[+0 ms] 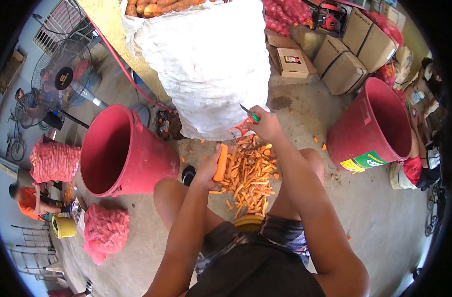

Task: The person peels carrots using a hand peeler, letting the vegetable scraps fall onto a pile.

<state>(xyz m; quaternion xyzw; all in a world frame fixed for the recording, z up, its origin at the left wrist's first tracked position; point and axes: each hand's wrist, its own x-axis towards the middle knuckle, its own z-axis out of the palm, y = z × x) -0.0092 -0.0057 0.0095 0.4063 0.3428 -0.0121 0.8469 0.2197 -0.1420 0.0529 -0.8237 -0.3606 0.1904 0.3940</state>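
Note:
In my left hand (208, 169) is an orange peeled carrot (220, 163), gripped along its side and held upright. My right hand (266, 123) is closed around a small knife (246, 110) with a green handle and a dark blade, together with an orange-red peeler (241, 127). The two hands are apart, the right one higher and further forward. Between my legs, below both hands, lies a heap of carrot peels and pieces (250, 183). Just ahead stands a big white sack (211, 69), with unpeeled carrots (159, 7) at its top.
Large red bins stand at left (132, 153) and right (369, 128). Red mesh sacks (105, 230) and a fan (62, 76) are on the left, where a person in orange (30, 203) sits. Cardboard boxes (339, 64) are at the back right, with people at the far right edge.

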